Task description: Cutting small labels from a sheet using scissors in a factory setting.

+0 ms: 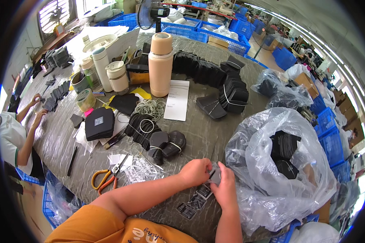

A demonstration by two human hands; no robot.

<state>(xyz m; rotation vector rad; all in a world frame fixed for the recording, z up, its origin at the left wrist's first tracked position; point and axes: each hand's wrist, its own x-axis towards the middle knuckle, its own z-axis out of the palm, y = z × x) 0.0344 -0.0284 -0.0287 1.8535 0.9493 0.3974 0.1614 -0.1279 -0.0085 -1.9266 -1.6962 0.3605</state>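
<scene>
My left hand (195, 172) and my right hand (225, 188) meet near the front of the grey table (198, 133), both pinching a small flat dark piece (215, 176). Small dark printed labels (196, 201) lie on the table just below my hands. A large clear plastic bag (271, 162) holding black pieces sits right beside my right hand. Bundles of black pieces tied with rubber bands (166, 145) lie just beyond my left hand.
Orange-handled scissors (105, 178) lie at the left front. A tall beige flask (160, 65), cups, a tape roll (85, 99), loose rubber bands (150, 108), a paper sheet (177, 100) and black stacks (231, 91) fill the middle. Another person's hands (37, 109) work at the left. Blue crates (328, 137) stand on the right.
</scene>
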